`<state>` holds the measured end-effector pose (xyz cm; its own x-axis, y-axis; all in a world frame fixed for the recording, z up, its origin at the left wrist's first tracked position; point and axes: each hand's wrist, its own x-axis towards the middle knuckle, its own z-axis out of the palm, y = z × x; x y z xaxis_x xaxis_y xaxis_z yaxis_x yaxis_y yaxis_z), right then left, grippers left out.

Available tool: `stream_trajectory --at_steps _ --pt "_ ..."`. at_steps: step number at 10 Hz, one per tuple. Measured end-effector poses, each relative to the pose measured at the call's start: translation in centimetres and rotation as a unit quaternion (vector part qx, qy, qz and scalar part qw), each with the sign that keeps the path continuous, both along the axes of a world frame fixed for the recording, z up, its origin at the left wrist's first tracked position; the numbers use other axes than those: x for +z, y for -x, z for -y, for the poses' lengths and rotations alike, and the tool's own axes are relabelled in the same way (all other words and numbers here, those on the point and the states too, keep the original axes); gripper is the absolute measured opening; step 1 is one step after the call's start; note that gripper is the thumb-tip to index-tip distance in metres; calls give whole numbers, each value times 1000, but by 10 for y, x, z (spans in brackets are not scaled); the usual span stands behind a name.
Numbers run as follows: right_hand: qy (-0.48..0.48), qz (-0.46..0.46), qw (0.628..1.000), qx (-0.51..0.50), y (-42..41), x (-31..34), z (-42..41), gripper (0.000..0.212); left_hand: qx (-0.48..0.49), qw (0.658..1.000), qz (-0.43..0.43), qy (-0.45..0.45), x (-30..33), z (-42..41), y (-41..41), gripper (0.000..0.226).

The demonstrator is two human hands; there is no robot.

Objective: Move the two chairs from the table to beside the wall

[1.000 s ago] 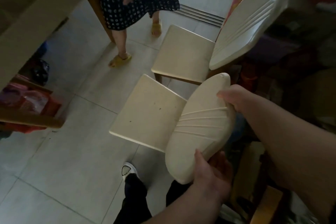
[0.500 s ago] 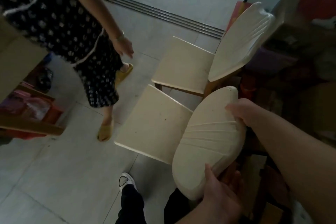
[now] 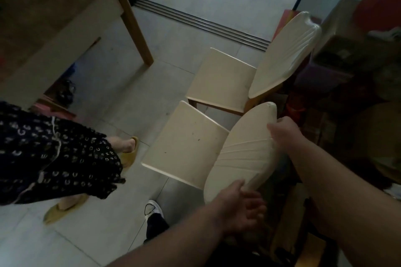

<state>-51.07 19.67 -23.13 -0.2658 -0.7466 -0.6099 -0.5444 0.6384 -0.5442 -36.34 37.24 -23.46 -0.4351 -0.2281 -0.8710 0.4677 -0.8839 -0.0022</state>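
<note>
Two cream chairs with oval backrests stand side by side on the tiled floor at the right. The near chair (image 3: 188,143) has its backrest in both my hands. My right hand (image 3: 284,131) grips the backrest's upper edge. My left hand (image 3: 240,208) holds its lower end, fingers curled underneath. The far chair (image 3: 223,78) stands just beyond it, its backrest close to stacked clutter at the right. The wooden table (image 3: 65,34) is at the upper left, one leg on the floor.
A person in a dark patterned dress (image 3: 54,154) and yellow slippers walks at the left, close to the near chair's seat. Boxes and bags (image 3: 347,54) pile up along the right. A sliding door track (image 3: 201,21) crosses the floor ahead.
The other person has walked from the far side toward me and now passes at the left. My view has lifted. Both hands have kept their hold on the near chair's backrest.
</note>
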Motion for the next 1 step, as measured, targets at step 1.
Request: stream_trajectory --at_steps 1 --pt "97 -21 995 17 -11 27 -19 53 16 999 22 33 15 10 -41 26"
